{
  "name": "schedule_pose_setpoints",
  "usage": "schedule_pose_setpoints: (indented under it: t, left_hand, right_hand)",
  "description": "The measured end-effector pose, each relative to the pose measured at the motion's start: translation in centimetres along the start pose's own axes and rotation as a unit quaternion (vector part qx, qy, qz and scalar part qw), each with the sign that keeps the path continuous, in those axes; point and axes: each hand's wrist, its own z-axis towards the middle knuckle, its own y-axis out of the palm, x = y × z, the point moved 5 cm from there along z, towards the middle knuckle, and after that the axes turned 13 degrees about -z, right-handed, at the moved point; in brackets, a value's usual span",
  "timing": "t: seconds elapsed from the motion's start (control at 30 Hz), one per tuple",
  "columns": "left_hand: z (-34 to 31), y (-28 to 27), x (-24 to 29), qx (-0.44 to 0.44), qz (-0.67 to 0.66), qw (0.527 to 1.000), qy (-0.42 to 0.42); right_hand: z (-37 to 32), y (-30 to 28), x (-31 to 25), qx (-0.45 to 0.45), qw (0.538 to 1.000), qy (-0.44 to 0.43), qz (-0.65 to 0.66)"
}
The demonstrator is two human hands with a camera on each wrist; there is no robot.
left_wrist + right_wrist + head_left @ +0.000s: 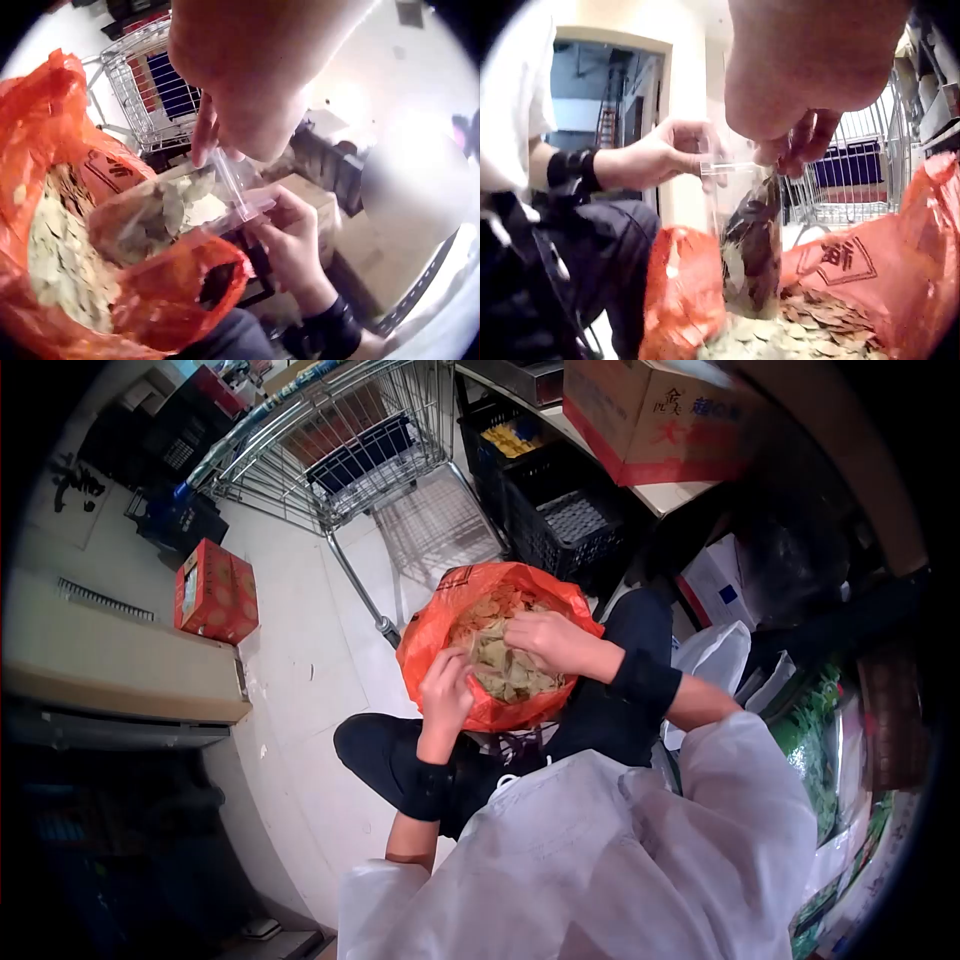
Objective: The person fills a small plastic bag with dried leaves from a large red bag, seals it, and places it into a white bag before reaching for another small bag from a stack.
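An orange plastic bag (440, 615) stands between the person's knees, holding a heap of dried, flat leaves (817, 330). Over this heap hangs a clear plastic bag (142, 217), partly filled with the same greenish-brown leaves. My left hand (447, 685) pinches one side of its opening between thumb and fingers. At the opposite side, my right hand (550, 640) pinches the rim. The right wrist view has the clear bag upright, its leaves low inside and its mouth between both hands. Part of the right hand's fingertips is hidden behind its own palm there.
A metal shopping cart (330, 470) stands just beyond the orange bag. Black crates (565, 525) and a cardboard box (640, 420) on a shelf are at the right. To the left, a red patterned box (218, 592) sits on the floor beside a counter (130, 660).
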Motion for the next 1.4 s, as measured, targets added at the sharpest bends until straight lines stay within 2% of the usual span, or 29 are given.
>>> schedule_pose_setpoints:
  t: [0.03,0.07,0.13,0.27,0.3,0.37,0.43,0.53,0.57,0.67,0.77,0.8,0.83,0.87,0.9,0.93,1.0,1.07,1.1,1.17,1.23,1.3,1.33,1.4]
  left_hand:
    - [-0.7,-0.5,1.3,0.022,0.014,1.0,0.012]
    - [0.0,-1.4,3.7,0.033,0.01,0.999,-0.001]
    - [1.1,-2.5,6.5,0.039,0.011,0.999,0.012]
    - [0.4,-2.7,8.4,0.06,0.007,0.997,0.044]
    - [0.2,-2.2,6.9,0.061,0.007,0.997,0.045]
    - [-1.0,0.7,1.0,-0.028,-0.019,0.999,-0.023]
    - [-1.4,1.1,-0.2,-0.053,0.002,0.998,-0.013]
    - [-1.1,-0.5,3.1,-0.004,0.007,1.0,0.005]
    - [-0.8,-1.2,4.4,0.01,-0.016,1.0,-0.017]
    - [-0.2,-2.6,7.8,0.038,0.018,0.998,0.038]
    - [-0.2,-1.0,4.7,0.007,0.01,1.0,0.001]
    - [-1.2,0.3,1.0,-0.031,0.014,0.999,-0.006]
    - [-2.1,0.9,-0.3,-0.029,0.016,0.999,-0.003]
    - [-1.8,1.2,-0.3,-0.032,0.014,0.999,-0.005]
    - [-1.6,1.1,-0.6,-0.036,0.012,0.999,-0.008]
    - [-2.2,0.6,-0.6,-0.015,0.008,1.0,-0.014]
    - [-2.0,-0.9,2.7,0.008,-0.008,1.0,-0.021]
    - [-0.3,-2.2,6.4,0.015,0.011,1.0,0.015]
    - [-0.6,-2.1,6.4,0.014,0.012,1.0,0.009]
    - [-0.3,-1.8,6.2,0.03,-0.02,0.999,0.011]
    - [-2.1,0.2,2.3,0.011,-0.012,1.0,-0.008]
    - [-1.6,1.4,1.1,-0.033,0.012,0.999,-0.023]
    - [-2.2,1.2,0.9,-0.013,0.017,0.999,-0.025]
    - [-1.2,-0.5,4.4,0.01,0.014,1.0,-0.026]
  right_hand:
    - [-0.5,-1.1,-1.1,0.039,0.999,0.0,0.014]
    - [0.0,-2.7,-1.8,0.01,1.0,-0.004,0.007]
    - [1.1,-5.8,-3.0,0.033,0.999,-0.024,0.004]
    - [1.7,-8.1,-4.5,0.074,0.997,-0.024,0.002]
    - [1.2,-6.5,-3.6,0.074,0.997,-0.025,0.0]
    - [-1.1,0.3,0.0,0.006,0.999,0.025,0.019]
    - [-1.8,1.4,0.4,-0.006,1.0,0.009,0.014]
    - [-1.1,-2.6,-1.7,0.04,0.999,0.016,-0.004]
    - [-0.4,-4.4,-2.6,0.042,0.999,0.024,0.002]
    - [0.4,-6.5,-4.1,0.051,0.999,0.007,-0.001]
    - [-0.6,-3.7,-2.8,0.072,0.997,0.002,-0.013]
    - [-1.9,0.1,-1.2,0.029,0.999,0.023,0.008]
    - [-2.7,2.7,0.0,-0.012,0.999,0.042,0.029]
    - [-2.3,2.3,-0.8,0.013,1.0,0.014,0.005]
    - [-2.2,2.3,-1.0,-0.019,0.999,0.038,0.028]
    - [-2.2,1.7,-0.8,0.005,1.0,0.024,0.015]
    - [-0.8,-2.9,-2.6,0.031,0.999,0.012,0.023]
    - [0.6,-6.1,-3.7,0.051,0.999,-0.008,-0.006]
    - [0.9,-7.0,-4.3,0.064,0.998,-0.015,-0.014]
    - [0.3,-4.4,-3.1,0.061,0.998,0.006,-0.019]
    - [-1.5,-1.3,-2.1,0.059,0.997,0.024,-0.031]
    - [-1.4,0.9,-1.5,-0.026,0.999,0.02,-0.038]
    - [-1.6,1.4,-0.8,-0.023,0.999,0.022,-0.039]
    - [-0.7,-2.4,-2.6,0.012,0.999,0.038,-0.015]
